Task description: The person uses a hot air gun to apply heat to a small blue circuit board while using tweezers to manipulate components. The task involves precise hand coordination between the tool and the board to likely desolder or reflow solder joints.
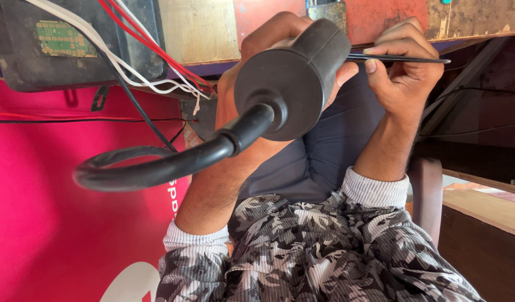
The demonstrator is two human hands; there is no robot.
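Note:
My left hand [267, 34] is wrapped around a thick black cylindrical tool handle [294, 72], whose round rear end faces the camera. A heavy black cable [156, 168] leaves that end and loops off to the left. My right hand [405, 75] pinches a thin dark metal rod [405, 58] between thumb and fingers. The rod lies level, with one end against the front of the black handle and the other pointing right. The front of the black tool is hidden behind the handle and my fingers.
A black housing [22, 67] with a small green circuit board [61, 39] sits at the top left, with red and white wires [156, 72] running from it. A bright pink panel [45, 223] fills the left. A worn wooden bench edge [201, 28] is behind the hands, and a wooden surface [487, 210] lies at right.

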